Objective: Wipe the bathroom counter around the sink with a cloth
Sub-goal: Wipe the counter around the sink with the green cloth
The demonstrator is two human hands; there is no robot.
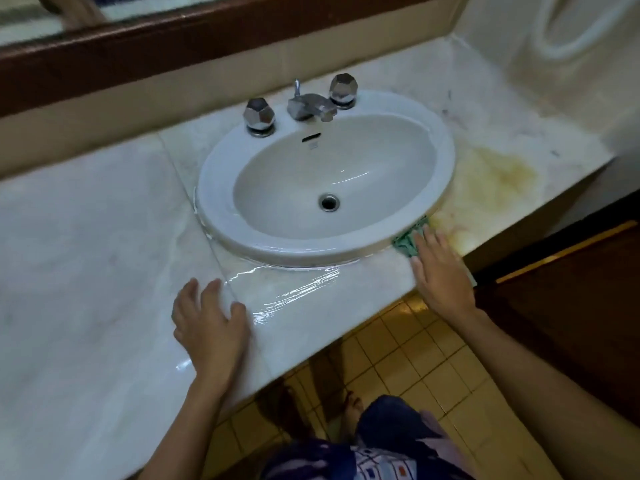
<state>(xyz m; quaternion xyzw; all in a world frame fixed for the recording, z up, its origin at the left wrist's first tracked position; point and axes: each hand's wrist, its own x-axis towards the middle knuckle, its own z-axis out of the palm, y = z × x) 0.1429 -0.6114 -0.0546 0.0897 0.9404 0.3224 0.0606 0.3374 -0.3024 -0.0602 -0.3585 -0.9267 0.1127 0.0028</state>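
Note:
A white oval sink (446,157) is set into a pale marble counter (86,237). At the sink's front right rim lies a green cloth (408,239), mostly hidden under my right hand (441,271), which presses on it with straight fingers. My left hand (209,327) rests flat on the counter in front of the sink, fingers spread, holding nothing. A wet streak (294,289) shines on the marble between my hands. A yellow-brown stain (498,174) covers the counter to the right of the sink.
A chrome faucet (310,105) with two faceted knobs stands at the sink's back. A wood-framed mirror (207,32) runs along the wall behind. A dark wooden cabinet (571,299) stands at the right. Yellow floor tiles (415,358) lie below the counter's edge.

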